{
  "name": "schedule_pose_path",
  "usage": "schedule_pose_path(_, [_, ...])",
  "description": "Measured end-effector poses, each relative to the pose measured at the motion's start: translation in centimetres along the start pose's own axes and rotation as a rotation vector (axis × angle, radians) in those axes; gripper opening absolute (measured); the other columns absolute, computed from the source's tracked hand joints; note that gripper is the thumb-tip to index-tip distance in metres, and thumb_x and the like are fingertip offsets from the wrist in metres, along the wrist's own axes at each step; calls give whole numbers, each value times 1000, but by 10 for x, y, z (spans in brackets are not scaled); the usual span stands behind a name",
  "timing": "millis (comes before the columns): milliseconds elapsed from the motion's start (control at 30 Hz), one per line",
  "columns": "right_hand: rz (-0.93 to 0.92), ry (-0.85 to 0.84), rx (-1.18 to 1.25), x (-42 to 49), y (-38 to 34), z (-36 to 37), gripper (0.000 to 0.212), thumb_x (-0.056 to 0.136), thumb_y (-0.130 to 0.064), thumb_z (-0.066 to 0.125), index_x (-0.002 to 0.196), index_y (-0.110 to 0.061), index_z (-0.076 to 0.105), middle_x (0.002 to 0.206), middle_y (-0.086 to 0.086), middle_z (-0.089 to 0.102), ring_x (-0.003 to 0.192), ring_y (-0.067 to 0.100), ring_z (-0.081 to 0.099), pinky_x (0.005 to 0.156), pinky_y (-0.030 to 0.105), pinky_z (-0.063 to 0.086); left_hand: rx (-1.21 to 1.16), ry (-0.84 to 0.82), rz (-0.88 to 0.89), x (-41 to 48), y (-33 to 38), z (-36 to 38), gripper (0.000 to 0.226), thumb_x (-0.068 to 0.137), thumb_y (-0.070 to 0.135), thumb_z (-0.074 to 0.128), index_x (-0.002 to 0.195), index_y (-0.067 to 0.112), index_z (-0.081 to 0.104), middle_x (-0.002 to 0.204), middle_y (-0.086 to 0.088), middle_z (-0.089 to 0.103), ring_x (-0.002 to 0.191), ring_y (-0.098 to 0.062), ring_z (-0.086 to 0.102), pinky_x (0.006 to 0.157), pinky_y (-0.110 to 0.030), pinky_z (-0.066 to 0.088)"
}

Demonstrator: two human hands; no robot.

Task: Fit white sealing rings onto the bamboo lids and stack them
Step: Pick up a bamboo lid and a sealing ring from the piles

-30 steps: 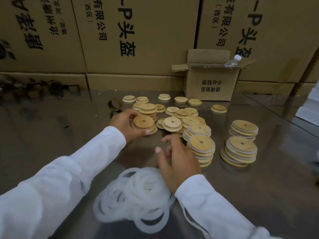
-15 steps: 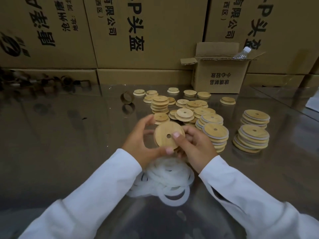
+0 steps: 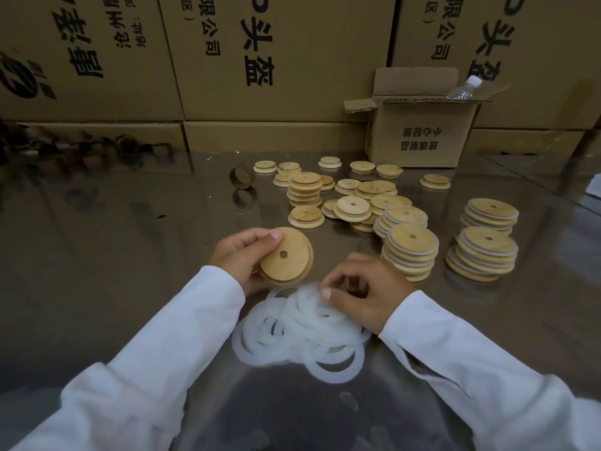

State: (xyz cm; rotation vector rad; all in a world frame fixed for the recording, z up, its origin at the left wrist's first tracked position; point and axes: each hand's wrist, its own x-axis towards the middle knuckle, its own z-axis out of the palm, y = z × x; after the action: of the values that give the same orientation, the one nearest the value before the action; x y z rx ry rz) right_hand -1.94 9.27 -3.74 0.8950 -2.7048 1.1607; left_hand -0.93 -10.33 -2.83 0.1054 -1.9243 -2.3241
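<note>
Steel table: open surface at left, carton wall along the far edge. Left hand grips one bamboo lid by its rim, tilted, off the table. Just right and nearer, right hand has its fingers curled, pinching the top of the white rings pile. Ringed stacks sit near its right; loose lids lie farther back.

Tan bamboo lids, white sealing rings, white sleeves.
</note>
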Motion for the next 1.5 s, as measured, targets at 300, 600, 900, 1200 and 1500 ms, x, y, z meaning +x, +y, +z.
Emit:
schedule_pose_path(300, [16,-9,21,2,-1,0,14,77,-24,70,73,-35,65,82,-11,53,72,4,50,66,12,38,-108,6,-49,-4,0,2,14,84,15,56,75,11,66,86,-13,62,83,-31,62,52,-38,56])
schedule_pose_path(600, [5,238,385,5,-5,-21,16,70,-7,75,69,-21,67,69,-4,66,64,1,56,63,10,45,-142,54,10,-9,1,10,15,89,18,52,79,16,63,95,-12,57,81,-32,62,47,-33,55])
schedule_pose_path(900, [41,297,796,8,-14,-21,7,68,-11,70,68,-17,68,60,-9,65,58,2,57,57,13,47,-207,104,-76,-9,10,40,12,92,18,52,87,12,61,94,-16,62,78,-30,63,49,-37,57])
schedule_pose_path(1200, [224,436,758,11,-16,-17,9,77,-5,69,74,-12,65,47,-10,61,42,-3,53,45,8,40,39,-147,-58,-15,-1,52,39,72,39,63,103,14,64,98,-13,68,88,-28,68,60,-37,58])
schedule_pose_path(1500, [199,433,709,9,-18,-18,12,80,-5,66,72,-15,66,47,-15,60,44,-6,52,47,5,39,101,-158,125,-16,-4,52,25,92,18,49,115,12,60,98,-8,65,94,-28,65,66,-38,59])
